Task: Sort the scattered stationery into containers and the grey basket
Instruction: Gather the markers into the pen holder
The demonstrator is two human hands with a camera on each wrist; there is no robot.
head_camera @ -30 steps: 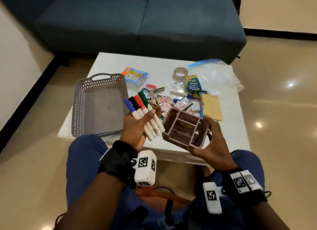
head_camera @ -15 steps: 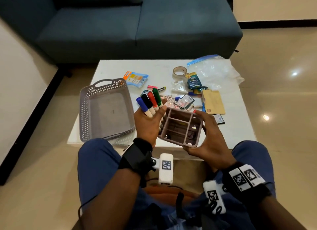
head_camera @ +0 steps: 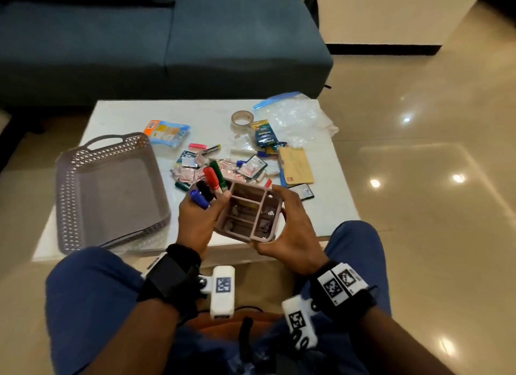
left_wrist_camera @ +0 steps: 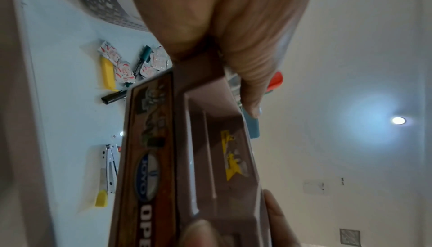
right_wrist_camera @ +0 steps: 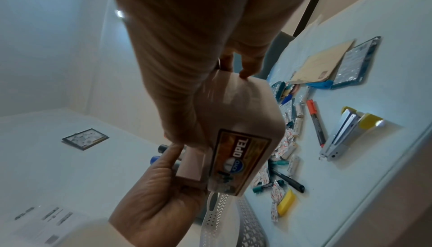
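Note:
My left hand [head_camera: 199, 221] grips several markers [head_camera: 212, 179] with blue, black, red and green caps, which stand upright against the left side of a mauve compartment organizer [head_camera: 247, 215]. My right hand [head_camera: 290, 229] holds the organizer from the right, thumb at the near rim and fingers over the far corner. The organizer hangs above the near edge of the white table [head_camera: 329, 207]. In the right wrist view the organizer [right_wrist_camera: 238, 131] shows a labelled side, with the left palm [right_wrist_camera: 158, 195] beside it. The grey basket [head_camera: 109, 190] sits empty on the table's left.
Loose stationery lies mid-table: foil sachets [head_camera: 192, 170], a tape roll [head_camera: 242, 118], a brown envelope [head_camera: 296, 165], a zip bag [head_camera: 296, 117], an orange-blue packet [head_camera: 167, 130]. A stapler [right_wrist_camera: 346, 131] and a red marker [right_wrist_camera: 315, 121] lie nearby. A blue sofa [head_camera: 167, 39] stands behind.
My left hand has brought the markers in from the left and tipped them upright against the organizer. The organizer has turned more level and both hands have closed in on it.

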